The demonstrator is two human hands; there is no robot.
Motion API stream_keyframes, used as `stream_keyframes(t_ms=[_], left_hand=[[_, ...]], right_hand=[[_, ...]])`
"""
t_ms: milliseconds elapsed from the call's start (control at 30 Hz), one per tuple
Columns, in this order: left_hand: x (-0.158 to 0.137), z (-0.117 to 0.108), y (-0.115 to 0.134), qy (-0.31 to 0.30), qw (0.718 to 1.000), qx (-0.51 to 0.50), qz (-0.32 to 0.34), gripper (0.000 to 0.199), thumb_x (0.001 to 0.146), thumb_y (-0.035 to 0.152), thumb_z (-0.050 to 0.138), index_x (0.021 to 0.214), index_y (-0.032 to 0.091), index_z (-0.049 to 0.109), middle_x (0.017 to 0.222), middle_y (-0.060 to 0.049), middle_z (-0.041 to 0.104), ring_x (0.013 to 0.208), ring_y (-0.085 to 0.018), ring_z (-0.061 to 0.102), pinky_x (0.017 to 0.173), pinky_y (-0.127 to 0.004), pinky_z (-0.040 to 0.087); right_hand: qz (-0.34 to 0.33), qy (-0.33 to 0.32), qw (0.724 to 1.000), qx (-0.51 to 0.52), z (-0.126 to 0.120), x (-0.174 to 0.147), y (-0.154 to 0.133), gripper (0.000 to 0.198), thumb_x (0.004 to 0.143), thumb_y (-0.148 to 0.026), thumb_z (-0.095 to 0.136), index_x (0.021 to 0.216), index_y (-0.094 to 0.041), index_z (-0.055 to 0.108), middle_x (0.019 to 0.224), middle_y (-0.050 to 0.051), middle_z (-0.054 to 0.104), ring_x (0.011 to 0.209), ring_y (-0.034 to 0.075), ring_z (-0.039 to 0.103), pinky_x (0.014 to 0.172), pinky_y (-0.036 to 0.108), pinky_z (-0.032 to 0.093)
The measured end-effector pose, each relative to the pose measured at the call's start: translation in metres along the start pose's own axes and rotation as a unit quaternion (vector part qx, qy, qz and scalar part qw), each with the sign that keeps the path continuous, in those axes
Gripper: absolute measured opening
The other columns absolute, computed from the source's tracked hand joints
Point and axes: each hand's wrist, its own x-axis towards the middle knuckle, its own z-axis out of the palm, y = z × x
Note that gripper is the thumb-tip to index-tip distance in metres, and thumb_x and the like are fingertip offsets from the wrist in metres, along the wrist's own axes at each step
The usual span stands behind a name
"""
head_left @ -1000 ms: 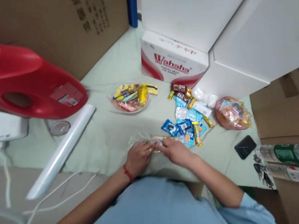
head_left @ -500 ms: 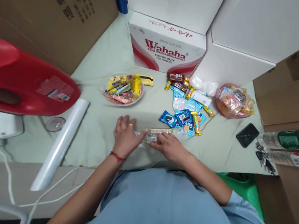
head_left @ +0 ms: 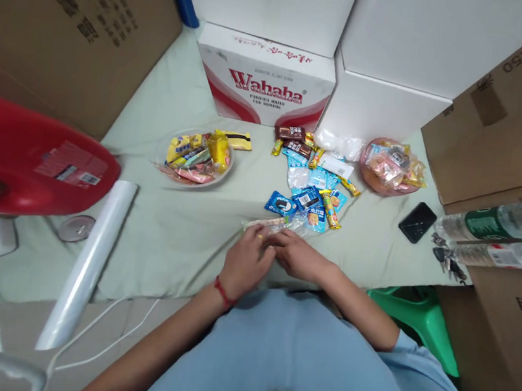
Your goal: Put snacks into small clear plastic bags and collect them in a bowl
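My left hand (head_left: 247, 262), with a ring and a red cord at the wrist, has its fingers curled over a clear plastic packet (head_left: 265, 221) at the front of the table. My right hand (head_left: 299, 255) grips the same packet from the other side, and the fingertips of both hands almost meet. The packet has a pale strip and a green edge; its contents are largely covered by my fingers. Just beyond it lie blue snack packets (head_left: 281, 203) and a yellow stick packet (head_left: 330, 209). Farther back are brown cocoa packets (head_left: 290, 133).
A clear bowl of snacks (head_left: 161, 171) stands left, a pink bowl of snacks (head_left: 369, 181) right. A white Wahaha carton (head_left: 263, 90) closes off the back. A red jug (head_left: 78, 164) and white roll (head_left: 88, 264) are left; a phone (head_left: 417, 222), keys (head_left: 445, 261) and bottles (head_left: 492, 252) lie right.
My left hand has moved right and closed in beside my right hand, over the packet. The whole view has shifted slightly, so the tabletop things appear farther left.
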Motion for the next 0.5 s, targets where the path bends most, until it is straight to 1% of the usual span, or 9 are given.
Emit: stream_keyframes(t_ms=[67, 133, 167, 200, 233, 300, 367, 433, 500], left_hand=[[-0.007, 0.008, 0.008, -0.03, 0.991, 0.125, 0.038, 0.049, 0.088, 0.024, 0.056, 0.135, 0.014, 0.065, 0.15, -0.021, 0.059, 0.123, -0.032, 0.066, 0.1, -0.046, 0.056], [-0.016, 0.015, 0.011, -0.073, 0.974, 0.208, 0.058, 0.061, 0.086, 0.018, 0.056, 0.146, 0.009, 0.056, 0.161, -0.026, 0.047, 0.124, -0.035, 0.066, 0.097, -0.047, 0.057], [-0.019, 0.018, 0.011, -0.092, 0.967, 0.23, 0.062, 0.068, 0.085, 0.015, 0.055, 0.152, 0.006, 0.05, 0.165, -0.028, 0.04, 0.123, -0.034, 0.067, 0.094, -0.046, 0.058], [-0.022, 0.021, 0.01, -0.106, 0.962, 0.244, 0.064, 0.072, 0.085, 0.013, 0.052, 0.156, 0.005, 0.044, 0.168, -0.029, 0.033, 0.121, -0.033, 0.068, 0.09, -0.044, 0.059], [-0.023, 0.023, 0.008, -0.115, 0.959, 0.252, 0.064, 0.073, 0.086, 0.012, 0.05, 0.158, 0.004, 0.04, 0.169, -0.03, 0.028, 0.117, -0.032, 0.07, 0.086, -0.041, 0.061], [-0.024, 0.028, 0.004, -0.117, 0.957, 0.258, 0.063, 0.072, 0.089, 0.011, 0.045, 0.16, 0.004, 0.038, 0.17, -0.03, 0.024, 0.109, -0.029, 0.073, 0.076, -0.037, 0.062], [-0.023, 0.03, 0.001, -0.112, 0.959, 0.252, 0.064, 0.071, 0.09, 0.012, 0.043, 0.161, 0.005, 0.038, 0.17, -0.03, 0.024, 0.103, -0.028, 0.075, 0.069, -0.035, 0.062], [-0.022, 0.03, 0.0, -0.113, 0.961, 0.244, 0.06, 0.071, 0.091, 0.013, 0.044, 0.161, 0.008, 0.039, 0.17, -0.03, 0.025, 0.092, -0.028, 0.077, 0.064, -0.035, 0.062], [-0.022, 0.028, 0.0, -0.125, 0.96, 0.246, 0.051, 0.071, 0.091, 0.014, 0.043, 0.162, 0.01, 0.038, 0.169, -0.03, 0.025, 0.08, -0.026, 0.076, 0.059, -0.037, 0.062]], right_hand=[[0.069, 0.116, 0.99, 0.043, -0.002, -0.01, 0.006, 0.035, 0.1, -0.01, 0.044, 0.119, -0.019, 0.072, 0.12, 0.011, 0.069, 0.113, 0.023, 0.059, 0.102, 0.038, 0.049], [0.213, 0.253, 0.943, 0.024, -0.003, -0.017, 0.013, 0.035, 0.103, -0.018, 0.043, 0.127, -0.018, 0.068, 0.12, 0.013, 0.069, 0.114, 0.026, 0.06, 0.104, 0.043, 0.048], [0.283, 0.291, 0.914, 0.004, -0.004, -0.019, 0.017, 0.034, 0.104, -0.026, 0.045, 0.13, -0.017, 0.066, 0.118, 0.015, 0.069, 0.114, 0.028, 0.06, 0.105, 0.045, 0.047], [0.339, 0.301, 0.891, -0.011, -0.003, -0.02, 0.02, 0.037, 0.104, -0.035, 0.049, 0.131, -0.015, 0.065, 0.117, 0.016, 0.069, 0.113, 0.03, 0.06, 0.104, 0.047, 0.047], [0.378, 0.291, 0.879, -0.017, -0.003, -0.019, 0.024, 0.043, 0.103, -0.042, 0.053, 0.133, -0.013, 0.064, 0.116, 0.017, 0.069, 0.112, 0.031, 0.06, 0.103, 0.048, 0.047], [0.423, 0.255, 0.87, 0.007, -0.001, -0.015, 0.03, 0.053, 0.099, -0.052, 0.058, 0.135, -0.013, 0.061, 0.11, 0.016, 0.07, 0.104, 0.03, 0.063, 0.094, 0.043, 0.05], [0.453, 0.237, 0.857, 0.064, 0.001, -0.009, 0.037, 0.056, 0.095, -0.051, 0.062, 0.137, -0.014, 0.059, 0.097, 0.009, 0.071, 0.09, 0.026, 0.065, 0.081, 0.035, 0.05], [0.463, 0.219, 0.848, 0.135, -0.001, -0.005, 0.042, 0.048, 0.091, -0.044, 0.066, 0.129, -0.015, 0.063, 0.081, 0.002, 0.067, 0.075, 0.021, 0.061, 0.069, 0.029, 0.046], [0.441, 0.199, 0.855, 0.188, -0.005, -0.004, 0.044, 0.031, 0.091, -0.039, 0.064, 0.109, -0.015, 0.07, 0.073, -0.002, 0.061, 0.069, 0.018, 0.057, 0.065, 0.026, 0.042]])
